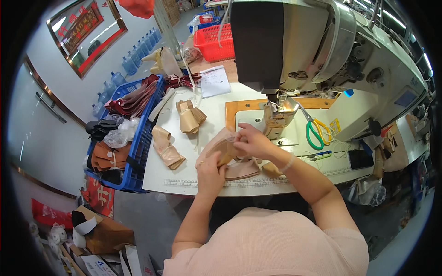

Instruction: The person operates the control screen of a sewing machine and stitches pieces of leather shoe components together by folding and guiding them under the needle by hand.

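Observation:
Between my hands is a curved tan piece (225, 149), which looks like thin leather or fabric. My left hand (212, 175) grips its near edge, with thumb and fingers closed on it. At its upper right, my right hand (253, 141) pinches it with the fingertips, partly hidden by the hand itself. Under and beside them lie more beige curved pieces (243, 169). To the left are a tied bundle of tan pieces (189, 117) and another beige bundle (166, 149). A sewing machine (282, 108) stands just beyond my right hand.
Green-handled and yellow-handled scissors (314, 135), small thread snips (317, 155) and a dark phone-like slab (360, 159) lie on the right. A ruler strip (193, 183) runs along the table's front edge. A blue crate (138, 158) of cut pieces stands left, a red basket (214, 43) behind.

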Motion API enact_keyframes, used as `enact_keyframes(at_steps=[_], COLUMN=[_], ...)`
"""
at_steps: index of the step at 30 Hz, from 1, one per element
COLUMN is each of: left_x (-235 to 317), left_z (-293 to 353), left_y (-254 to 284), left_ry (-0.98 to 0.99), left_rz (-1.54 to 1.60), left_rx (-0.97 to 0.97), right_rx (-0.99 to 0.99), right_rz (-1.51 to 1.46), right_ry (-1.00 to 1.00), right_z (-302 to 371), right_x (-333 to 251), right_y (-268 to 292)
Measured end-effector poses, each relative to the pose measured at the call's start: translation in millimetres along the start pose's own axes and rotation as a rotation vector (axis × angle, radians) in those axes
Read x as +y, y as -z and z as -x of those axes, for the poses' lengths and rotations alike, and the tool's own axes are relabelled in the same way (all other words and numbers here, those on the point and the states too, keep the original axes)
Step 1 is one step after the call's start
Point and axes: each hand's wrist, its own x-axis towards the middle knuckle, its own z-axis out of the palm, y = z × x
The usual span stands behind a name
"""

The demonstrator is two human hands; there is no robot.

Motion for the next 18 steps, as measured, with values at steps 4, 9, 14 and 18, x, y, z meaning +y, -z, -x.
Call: enact_keyframes(at_steps=[4,9,14,18], left_x=[-13,-12,2,2], left_z=[19,7,-36,-66], left_y=[-1,19,10,-12], left_ry=[-0.238,-0.381,-0.100,0.025], left_rz=[-0.017,0.065,-0.030,-0.110], left_rx=[-0.149,-0.226,-0.220,-0.433], right_rx=[-0.165,-0.151,-0.302,0.033], right_rz=[0.045,-0.300,0.397,0.160], right_ry=[-0.406,-0.304,-0.116,-0.558], right_z=[-23,24,113,166], right_x=[-1,-45,-60,-76], right_y=[-3,50,134,190])
